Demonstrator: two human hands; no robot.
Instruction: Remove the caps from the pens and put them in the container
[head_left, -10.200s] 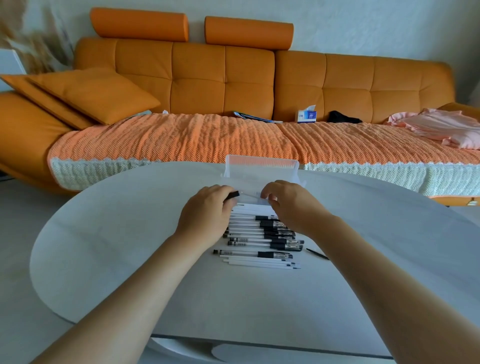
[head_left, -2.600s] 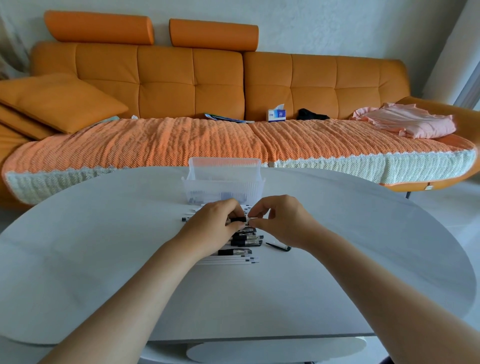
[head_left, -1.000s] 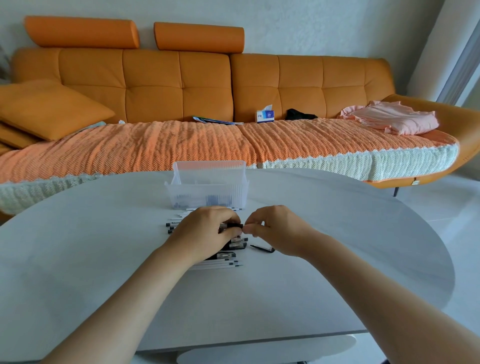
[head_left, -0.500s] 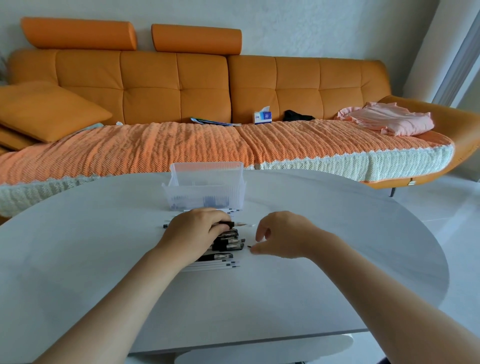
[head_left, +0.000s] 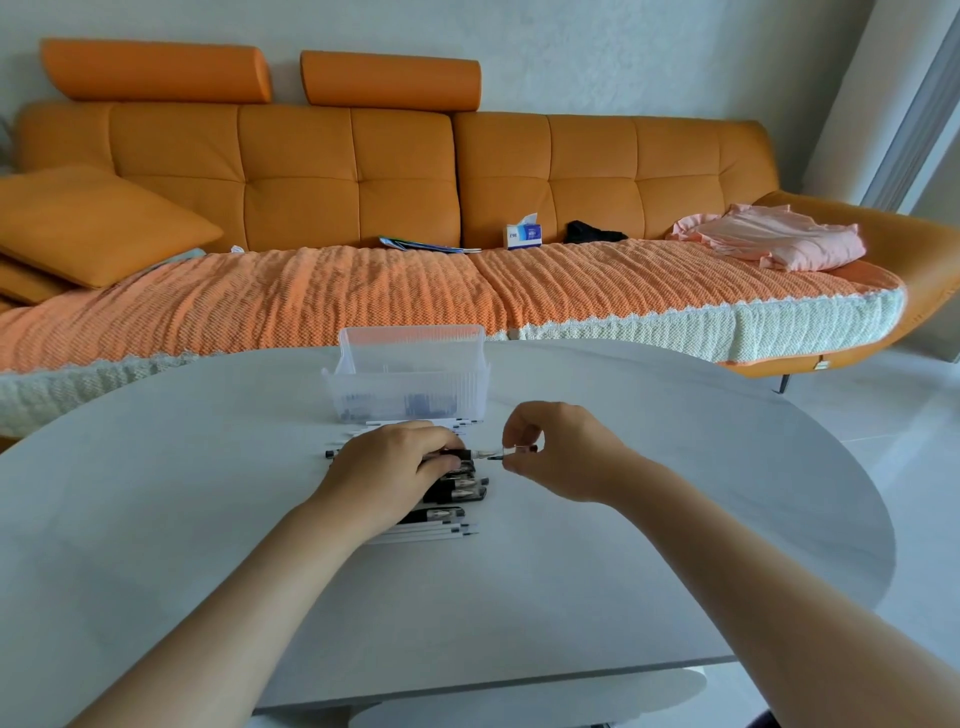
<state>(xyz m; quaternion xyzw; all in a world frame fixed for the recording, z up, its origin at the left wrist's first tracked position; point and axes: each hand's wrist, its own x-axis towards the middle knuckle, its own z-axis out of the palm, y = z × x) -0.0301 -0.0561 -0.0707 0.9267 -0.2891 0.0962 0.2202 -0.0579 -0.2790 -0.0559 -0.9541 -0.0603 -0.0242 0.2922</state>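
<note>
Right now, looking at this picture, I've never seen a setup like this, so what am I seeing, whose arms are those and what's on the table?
No machine here: a person wears a camera on the head, so you look down along their own arms. The left hand grips a pen over a row of pens on the white table. The right hand pinches a small cap, just off the pen's tip. Behind stands a clear container; beyond it, an orange sofa.

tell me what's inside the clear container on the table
Through the ribbed front wall of the container, small dark bluish shapes lie along the bottom. The wall blurs them, so what they are and how many cannot be told.
</note>
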